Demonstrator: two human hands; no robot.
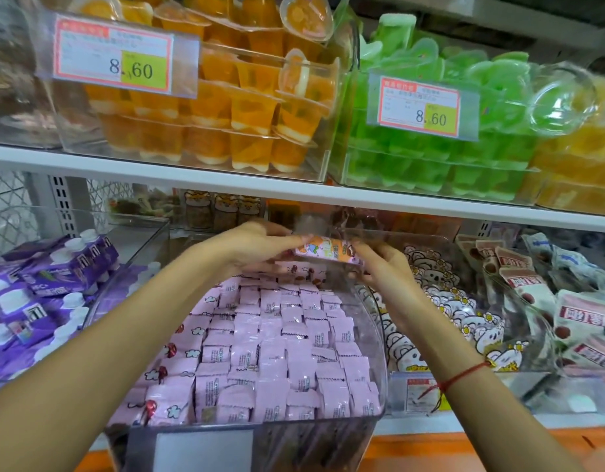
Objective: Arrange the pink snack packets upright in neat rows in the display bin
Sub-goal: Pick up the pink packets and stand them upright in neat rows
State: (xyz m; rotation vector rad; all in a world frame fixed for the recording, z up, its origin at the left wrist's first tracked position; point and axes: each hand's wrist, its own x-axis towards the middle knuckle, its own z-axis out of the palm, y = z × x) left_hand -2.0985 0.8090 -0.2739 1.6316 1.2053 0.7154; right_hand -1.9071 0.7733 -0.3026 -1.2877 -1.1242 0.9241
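Reaching to the back of the clear display bin [379,352], both hands meet over its far end, toward 12 o'clock from the middle of the view. The left hand [257,247] and the right hand [379,264] hold one pink snack packet [325,251] between them, fingers curled round its two ends, so that it lies lengthwise with its printed cartoon face up, just above the rearmost row. A thin red string bracelet [464,374] circles the right wrist at about 4 o'clock.

Below the hands, the bin is filled with pink packets [277,335] standing on edge in several close rows that run from the near wall to the far end; most show their printed backs. Along the 9 o'clock side of the bin, a few packets lean with their picture sides showing.

At 9 o'clock, a neighbouring bin holds purple pouches with white caps [39,294]. At 3 o'clock, another clear bin holds white packets printed with cartoon bears and flowers [440,301], and beyond it lie white packets with red labels [566,311].

On the shelf above, at 11 o'clock, orange jelly cups [226,107] fill a clear box behind a price tag [114,56] reading 8.60; at 1 o'clock, green jelly cups [430,158] sit behind a second, matching tag.
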